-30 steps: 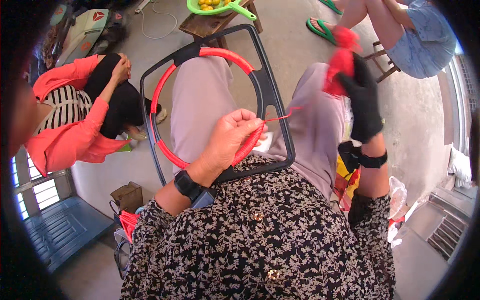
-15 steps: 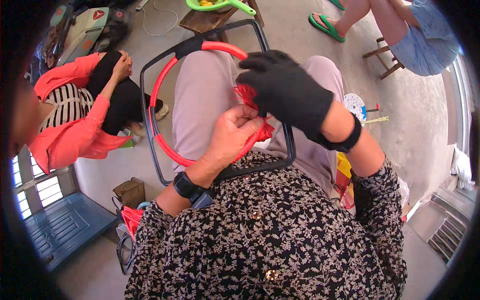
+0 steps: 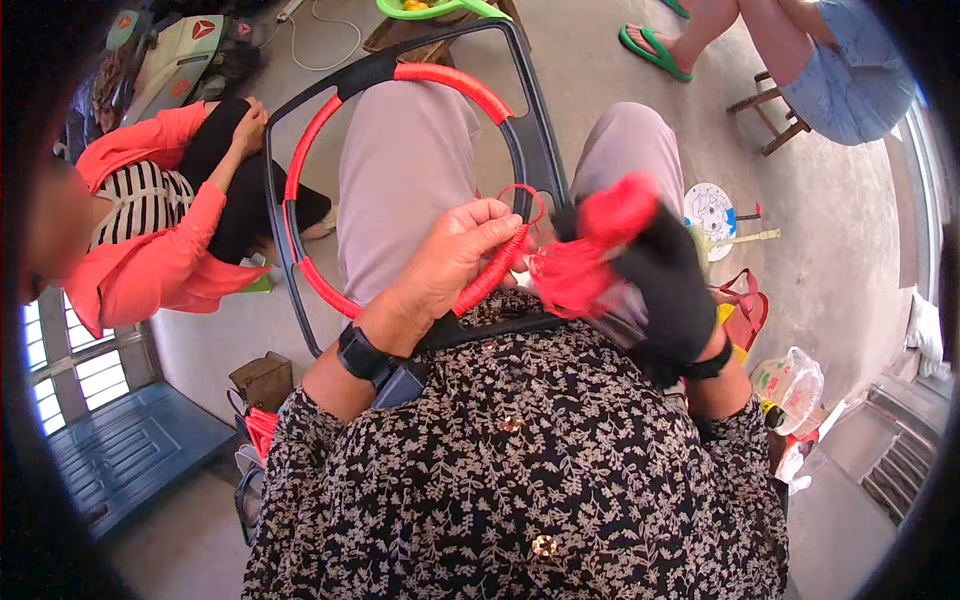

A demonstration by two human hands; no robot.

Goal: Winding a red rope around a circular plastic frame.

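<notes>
A black frame with rounded corners [image 3: 541, 112] rests across my lap, with a round hoop [image 3: 465, 84] inside it. Red cord is wound around stretches of the hoop, and black shows between them. My bare left hand [image 3: 447, 258] is closed on the wrapped hoop at its lower right, thumb and fingers pinching it. A loop of red cord [image 3: 540, 198] rises beside those fingertips. My right hand [image 3: 665, 290], in a black glove, is closed on a bundle of red cord [image 3: 575, 275] just right of the hoop. Motion blurs the bundle and the gloved fingers.
At the left sits a person in a coral jacket [image 3: 165, 265]; another, in green flip-flops [image 3: 655, 52], sits at far right. A wooden stool with a green basket [image 3: 440, 10] stands ahead. Bags [image 3: 790, 385] lie by my right side, a blue stool [image 3: 145, 445] at the lower left.
My right hand has come down and right from above the hoop's right side, carrying the cord bundle. A cord loop now shows by my left fingertips, which still grip the hoop. The frame has tilted slightly.
</notes>
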